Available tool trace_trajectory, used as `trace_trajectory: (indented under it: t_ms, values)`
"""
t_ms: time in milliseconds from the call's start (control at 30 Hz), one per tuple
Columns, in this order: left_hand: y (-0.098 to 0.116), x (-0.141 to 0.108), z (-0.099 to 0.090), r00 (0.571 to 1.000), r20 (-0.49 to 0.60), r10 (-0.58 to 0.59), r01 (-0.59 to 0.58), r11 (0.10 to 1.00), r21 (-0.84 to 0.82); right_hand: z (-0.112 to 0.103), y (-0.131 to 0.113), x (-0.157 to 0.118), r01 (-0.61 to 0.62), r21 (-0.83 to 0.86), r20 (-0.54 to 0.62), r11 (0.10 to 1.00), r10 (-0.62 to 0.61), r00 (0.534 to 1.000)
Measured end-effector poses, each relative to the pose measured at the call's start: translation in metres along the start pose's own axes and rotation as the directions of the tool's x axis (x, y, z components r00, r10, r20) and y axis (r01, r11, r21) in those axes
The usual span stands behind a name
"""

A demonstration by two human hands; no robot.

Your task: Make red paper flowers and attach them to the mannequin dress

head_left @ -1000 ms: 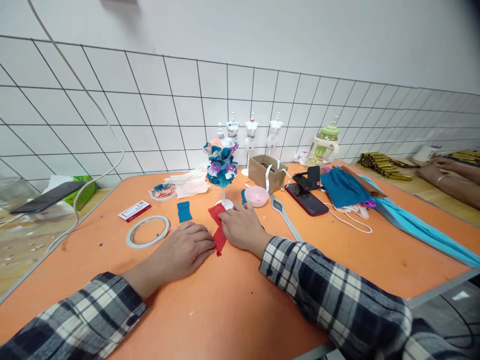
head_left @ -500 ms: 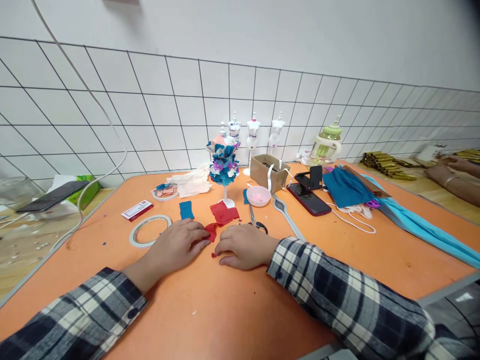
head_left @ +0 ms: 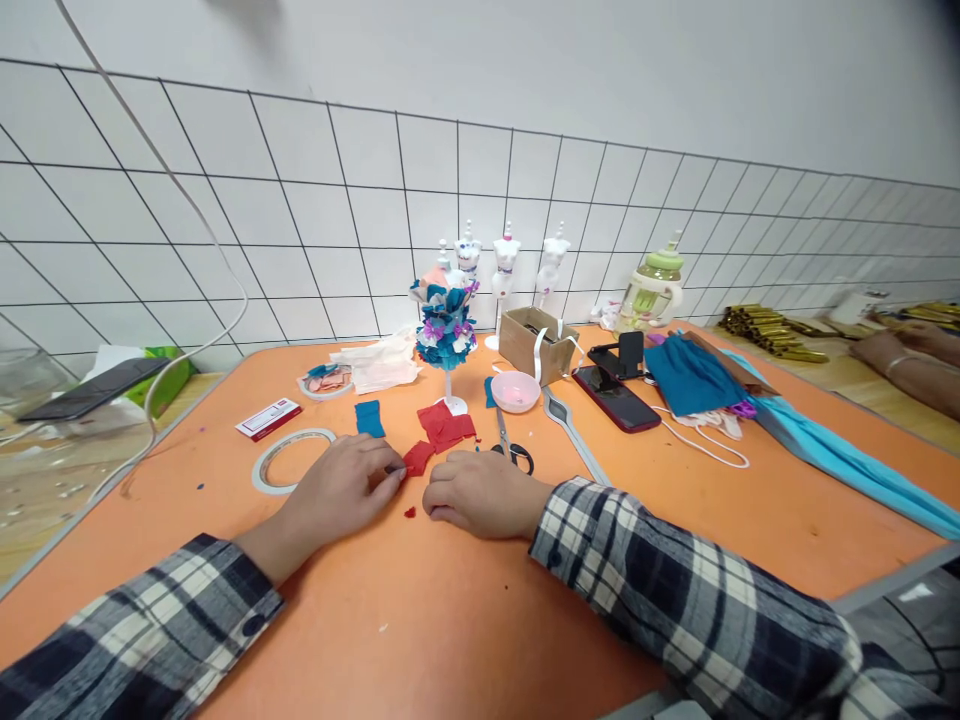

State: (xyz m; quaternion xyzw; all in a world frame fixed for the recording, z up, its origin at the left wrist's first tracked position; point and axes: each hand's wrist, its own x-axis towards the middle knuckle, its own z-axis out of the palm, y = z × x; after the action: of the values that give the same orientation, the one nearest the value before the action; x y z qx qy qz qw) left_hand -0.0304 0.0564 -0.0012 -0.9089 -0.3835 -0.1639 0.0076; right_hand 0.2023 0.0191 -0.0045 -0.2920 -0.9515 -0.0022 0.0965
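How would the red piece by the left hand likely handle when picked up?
The red piece is probably floppy: its edges look uneven. It seems thin, lying close to the orange tabletop, so likely light.

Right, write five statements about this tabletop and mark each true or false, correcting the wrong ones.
1. The left hand is at the edge of a small red piece. True.
2. The right hand grips the scissors. False: they lie on the table, beyond that hand.
3. The pink bowl stands in front of the cardboard box. True.
4. The blue piece lies inside the large white ring. False: it lies outside, farther back and to the right.
5. The bottle has a red lid. False: its lid is green.
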Motion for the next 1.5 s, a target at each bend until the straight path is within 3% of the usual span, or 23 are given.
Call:
trace_trajectory:
  t_ms: [100, 200, 300, 433, 500, 567, 700, 800, 867, 1033, 1300, 1500]
  values:
    - [-0.004, 0.001, -0.001, 0.996, -0.009, -0.094, 0.094, 0.996, -0.006, -0.004, 0.001, -0.001, -0.056, 0.012, -0.003, 0.998, 0.056, 0.998]
    - [-0.008, 0.002, 0.0, 0.974, -0.051, -0.221, 0.219, 0.975, -0.036, -0.008, -0.002, -0.002, -0.104, 0.02, -0.082, 0.994, 0.105, 0.991]
    - [-0.009, 0.004, 0.001, 0.963, -0.038, -0.266, 0.262, 0.961, -0.089, -0.005, -0.008, 0.001, 0.017, -0.01, -0.099, 1.0, -0.018, 0.995]
    - [-0.007, 0.005, 0.002, 0.973, -0.022, -0.228, 0.225, 0.97, -0.094, 0.001, -0.007, 0.003, 0.121, -0.069, -0.001, 0.99, -0.122, 0.993]
    - [-0.006, 0.004, 0.001, 0.977, -0.019, -0.213, 0.211, 0.974, -0.083, -0.001, 0.002, 0.001, 0.058, -0.043, -0.001, 0.997, -0.058, 0.998]
    - [-0.005, 0.004, 0.001, 0.979, -0.015, -0.205, 0.204, 0.976, -0.077, -0.007, 0.017, -0.003, -0.1, 0.04, -0.037, 0.994, 0.102, 0.994]
    - [-0.007, 0.003, 0.002, 0.981, -0.001, -0.194, 0.193, 0.979, -0.07, -0.023, 0.048, -0.013, -0.392, 0.214, -0.138, 0.895, 0.425, 0.895]
    - [-0.008, 0.003, 0.003, 0.983, 0.006, -0.184, 0.184, 0.98, -0.076, -0.028, 0.055, -0.017, -0.533, 0.124, -0.138, 0.837, 0.547, 0.826]
    - [-0.008, 0.003, 0.003, 0.983, 0.012, -0.184, 0.184, 0.979, -0.086, -0.028, 0.052, -0.018, -0.563, -0.003, -0.112, 0.827, 0.559, 0.822]
    - [-0.008, 0.004, 0.003, 0.98, 0.028, -0.197, 0.199, 0.975, -0.095, -0.023, 0.038, -0.017, -0.488, -0.142, -0.048, 0.861, 0.487, 0.872]
    - [-0.008, 0.003, 0.003, 0.984, -0.005, -0.179, 0.178, 0.979, -0.103, -0.027, 0.023, -0.016, -0.265, -0.114, -0.008, 0.958, 0.265, 0.964]
    - [-0.007, 0.004, 0.004, 0.983, 0.011, -0.181, 0.181, 0.979, -0.094, -0.021, 0.008, -0.013, -0.189, -0.134, 0.024, 0.973, 0.194, 0.981]
